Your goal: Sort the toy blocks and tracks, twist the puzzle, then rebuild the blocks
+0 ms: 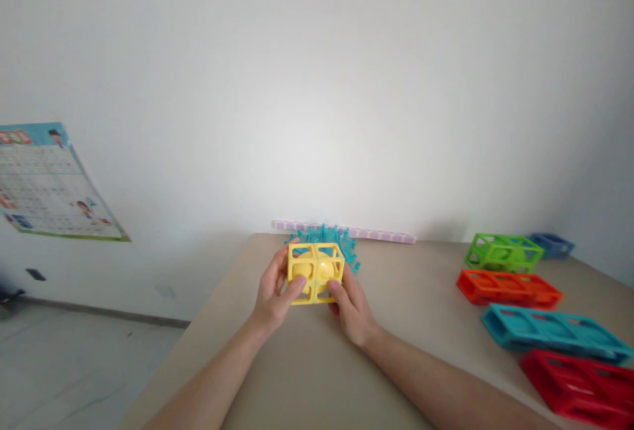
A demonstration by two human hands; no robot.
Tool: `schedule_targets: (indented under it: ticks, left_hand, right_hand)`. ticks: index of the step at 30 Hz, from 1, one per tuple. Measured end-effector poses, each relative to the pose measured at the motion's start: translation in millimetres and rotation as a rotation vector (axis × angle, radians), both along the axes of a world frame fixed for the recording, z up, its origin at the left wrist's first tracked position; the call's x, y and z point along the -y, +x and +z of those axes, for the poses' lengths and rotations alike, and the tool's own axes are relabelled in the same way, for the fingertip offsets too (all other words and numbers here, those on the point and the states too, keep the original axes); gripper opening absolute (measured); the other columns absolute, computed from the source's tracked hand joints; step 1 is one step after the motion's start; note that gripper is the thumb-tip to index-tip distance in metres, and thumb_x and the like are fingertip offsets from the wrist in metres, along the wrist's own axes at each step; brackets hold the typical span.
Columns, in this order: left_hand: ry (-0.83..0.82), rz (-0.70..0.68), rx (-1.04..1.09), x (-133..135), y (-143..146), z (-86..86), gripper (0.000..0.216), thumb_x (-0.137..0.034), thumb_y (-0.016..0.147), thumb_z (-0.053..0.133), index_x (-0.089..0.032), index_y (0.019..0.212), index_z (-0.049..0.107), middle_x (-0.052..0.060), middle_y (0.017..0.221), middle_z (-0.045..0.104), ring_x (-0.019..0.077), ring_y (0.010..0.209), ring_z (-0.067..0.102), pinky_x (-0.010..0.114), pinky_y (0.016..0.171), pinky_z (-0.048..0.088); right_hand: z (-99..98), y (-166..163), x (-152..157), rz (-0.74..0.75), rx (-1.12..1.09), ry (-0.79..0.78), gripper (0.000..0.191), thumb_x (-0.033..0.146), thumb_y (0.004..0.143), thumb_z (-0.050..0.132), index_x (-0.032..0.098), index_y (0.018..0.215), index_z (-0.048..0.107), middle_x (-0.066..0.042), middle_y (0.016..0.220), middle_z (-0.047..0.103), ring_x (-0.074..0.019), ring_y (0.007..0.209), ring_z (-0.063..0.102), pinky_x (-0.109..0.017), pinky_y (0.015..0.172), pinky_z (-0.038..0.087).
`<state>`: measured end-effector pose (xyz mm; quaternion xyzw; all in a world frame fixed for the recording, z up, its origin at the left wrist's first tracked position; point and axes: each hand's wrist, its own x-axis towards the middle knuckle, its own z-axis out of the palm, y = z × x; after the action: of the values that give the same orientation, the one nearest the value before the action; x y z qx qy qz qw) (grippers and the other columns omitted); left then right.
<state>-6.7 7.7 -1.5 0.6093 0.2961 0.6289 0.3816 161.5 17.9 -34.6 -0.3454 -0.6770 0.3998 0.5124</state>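
Observation:
A yellow open-frame plastic block (pixel 316 250) is held up above the table, with two square cells side by side and a rounded yellow form inside each. My left hand (pixel 275 291) is closed on its left side, thumb across the near face. On the right side, my right hand (pixel 352 304) grips it the same way, thumb near the lower corner. The fingers behind the block are mostly hidden. Just beyond it lies a spiky translucent teal piece (pixel 349 245), partly covered by the block and my hands.
On the right of the table (pixel 411 324) are frame blocks: green (pixel 500 251), orange (pixel 510 287), teal (pixel 555 332), red (pixel 584 387) and blue (pixel 552 245). A purple-and-white strip (pixel 386 236) runs along the wall. A poster (pixel 44 182) hangs at left.

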Motion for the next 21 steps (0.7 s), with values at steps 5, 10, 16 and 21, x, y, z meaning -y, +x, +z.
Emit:
schedule_targets:
  ticks: [5,10,16,21]
  left_hand:
    - [-0.029,0.026,0.000,0,0,-0.5,0.062,-0.035,0.077,0.067,-0.021,0.132,0.044,0.010,0.129,0.056,0.0279,0.117,0.054,0.037,0.098,0.043]
    - [-0.051,0.018,0.000,0,2,0.7,0.057,-0.034,0.077,0.067,-0.020,0.128,0.044,0.010,0.122,0.060,0.0251,0.111,0.058,0.035,0.093,0.046]
    - [-0.104,0.089,-0.006,-4,5,-0.6,0.047,-0.032,0.073,0.072,-0.019,0.109,0.045,0.008,0.104,0.065,0.0214,0.093,0.064,0.032,0.080,0.051]
    - [-0.090,0.106,-0.022,-8,7,-5.6,0.046,-0.029,0.073,0.073,-0.021,0.106,0.042,0.005,0.105,0.061,0.0184,0.094,0.063,0.032,0.082,0.051]
  right_hand:
    - [2.9,0,1,-0.014,-0.009,0.007,0.036,0.051,0.093,0.038,0.020,0.106,0.049,0.001,0.068,0.053,-0.0136,0.054,0.050,-0.025,0.047,0.041]
    - [5.5,0,2,-0.052,0.007,0.019,0.036,0.050,0.093,0.037,0.022,0.112,0.050,-0.003,0.080,0.061,-0.0190,0.066,0.058,-0.029,0.053,0.046]
    - [11.1,0,-2,-0.290,0.080,0.185,0.047,0.045,0.090,0.046,0.018,0.128,0.037,-0.012,0.111,0.056,-0.0235,0.092,0.057,-0.039,0.077,0.050]
    - [16.7,-2,3,-0.431,0.358,0.548,0.090,0.047,0.074,0.066,0.013,0.143,0.018,-0.020,0.133,0.041,-0.0348,0.121,0.039,-0.055,0.099,0.036]
